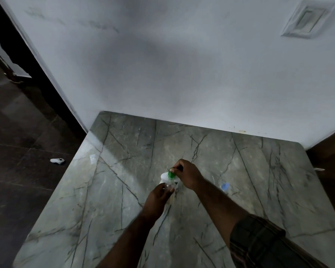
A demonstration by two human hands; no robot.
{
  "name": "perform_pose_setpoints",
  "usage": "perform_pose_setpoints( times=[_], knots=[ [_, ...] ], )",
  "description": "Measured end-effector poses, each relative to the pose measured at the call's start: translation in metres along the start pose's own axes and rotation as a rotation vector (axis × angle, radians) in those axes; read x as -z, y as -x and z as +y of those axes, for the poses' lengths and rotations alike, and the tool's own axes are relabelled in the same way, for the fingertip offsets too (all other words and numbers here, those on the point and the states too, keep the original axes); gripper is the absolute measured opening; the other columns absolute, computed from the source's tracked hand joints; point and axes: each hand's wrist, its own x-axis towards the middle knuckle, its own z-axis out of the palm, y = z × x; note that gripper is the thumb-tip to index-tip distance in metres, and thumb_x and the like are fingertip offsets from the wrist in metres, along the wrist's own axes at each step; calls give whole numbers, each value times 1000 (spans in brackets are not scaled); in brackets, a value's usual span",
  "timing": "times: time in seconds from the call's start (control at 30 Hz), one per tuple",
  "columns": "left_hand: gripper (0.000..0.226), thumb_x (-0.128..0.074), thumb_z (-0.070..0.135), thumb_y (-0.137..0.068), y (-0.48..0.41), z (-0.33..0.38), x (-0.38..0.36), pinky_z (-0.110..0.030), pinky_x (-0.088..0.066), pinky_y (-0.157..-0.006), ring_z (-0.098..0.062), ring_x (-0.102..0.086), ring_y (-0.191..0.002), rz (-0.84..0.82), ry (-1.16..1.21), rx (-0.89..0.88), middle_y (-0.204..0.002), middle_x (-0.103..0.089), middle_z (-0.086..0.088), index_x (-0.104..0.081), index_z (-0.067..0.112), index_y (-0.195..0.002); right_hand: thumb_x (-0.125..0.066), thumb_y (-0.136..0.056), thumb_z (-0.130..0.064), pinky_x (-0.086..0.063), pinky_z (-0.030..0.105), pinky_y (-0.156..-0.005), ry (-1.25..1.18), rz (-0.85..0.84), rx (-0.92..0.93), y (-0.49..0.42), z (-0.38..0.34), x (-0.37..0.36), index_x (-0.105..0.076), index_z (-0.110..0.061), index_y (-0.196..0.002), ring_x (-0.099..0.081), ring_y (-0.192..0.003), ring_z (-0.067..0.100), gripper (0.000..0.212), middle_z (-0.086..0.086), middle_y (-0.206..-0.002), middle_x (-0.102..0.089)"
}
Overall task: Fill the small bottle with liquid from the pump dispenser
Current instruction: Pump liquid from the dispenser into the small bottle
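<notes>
The white pump dispenser (165,177) stands mid-bench (124,151), its green pump head (171,174) gripped from above by the right hand (188,176). The small clear bottle (168,186), blurred, is held in the left hand (159,196) right against the dispenser's near side.

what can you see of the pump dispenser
The pump dispenser is a white, plastic-looking bottle with a green pump collar, standing on the marble-patterned table. The right hand grips its top; the left hand holds the clear small bottle against its front. Hands hide most of it.
</notes>
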Motion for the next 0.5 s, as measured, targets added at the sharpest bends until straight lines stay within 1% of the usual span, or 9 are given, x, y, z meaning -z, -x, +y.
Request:
perform_pose_setpoints(
  times=[0.1, 0.17, 0.2, 0.23, 0.27, 0.3, 0.37, 0.43, 0.5],
  knots=[
    [28, -62, 44, -89, -1, 1, 1, -39, -53, -83, -29, -65, -95, -1, 13, -2, -100, -71, -11, -68, 20, -103, -68, -89, -36, -55, 39, -84, 12, 0, 1, -2, -1, 2, -64, -18, -94, -64, -89, 16, 20, -2, -94, -69],
    [28, -63, 43, -89, -2, -1, 1, -41, -54, -82, -29, -66, -91, -6, 7, 2, -100, -71, -13, -68, 19, -102, -68, -88, -37, -55, 41, -85, 19, 2, -3, -1, 1, -1, -63, -20, -92, -64, -89, 16, 18, -3, -93, -68],
    [28, -62, 43, -90, -2, -3, 1, -38, -54, -79, -26, -67, -85, -8, 1, 5, -98, -71, -13, -67, 18, -102, -68, -88, -38, -55, 42, -85, 25, 6, -5, -1, 2, -3, -61, -22, -90, -64, -89, 16, 18, -4, -93, -68],
    [27, -62, 42, -90, 0, -3, 1, -32, -52, -75, -19, -65, -79, -11, -3, 5, -96, -71, -12, -67, 17, -101, -68, -88, -39, -55, 43, -86, 25, 9, -7, 0, 4, -5, -60, -23, -88, -64, -88, 16, 17, -5, -92, -67],
    [26, -61, 41, -91, 1, -3, 1, -27, -50, -72, -12, -63, -76, -14, -8, 6, -94, -71, -10, -67, 17, -100, -68, -88, -39, -55, 43, -86, 20, 11, -12, 1, 6, -7, -59, -25, -87, -64, -88, 15, 16, -5, -91, -66],
    [25, -60, 40, -91, 1, -3, 1, -25, -49, -71, -9, -62, -76, -17, -7, 3, -93, -71, -9, -67, 18, -100, -68, -88, -39, -55, 44, -86, 17, 13, -14, 1, 6, -8, -58, -26, -86, -64, -88, 15, 16, -6, -91, -66],
    [24, -60, 41, -91, 1, -3, 0, -27, -50, -74, -13, -65, -79, -19, -2, 4, -95, -71, -9, -68, 20, -100, -68, -88, -38, -55, 43, -87, 21, 13, -15, 1, 5, -8, -60, -25, -88, -64, -88, 15, 16, -5, -92, -67],
    [25, -61, 43, -91, 1, -3, 1, -32, -51, -77, -24, -67, -87, -13, 1, 0, -97, -71, -10, -68, 21, -100, -68, -89, -38, -55, 42, -87, 21, 3, -22, 1, 0, -4, -62, -21, -92, -64, -89, 16, 18, -3, -94, -68],
    [27, -62, 45, -89, -2, -5, 1, -36, -50, -78, -32, -65, -93, -7, -9, -7, -98, -70, -12, -68, 21, -100, -67, -89, -38, -55, 42, -87, 35, 3, -17, 0, -2, 0, -62, -21, -93, -64, -89, 16, 18, -4, -94, -67]
  ],
)
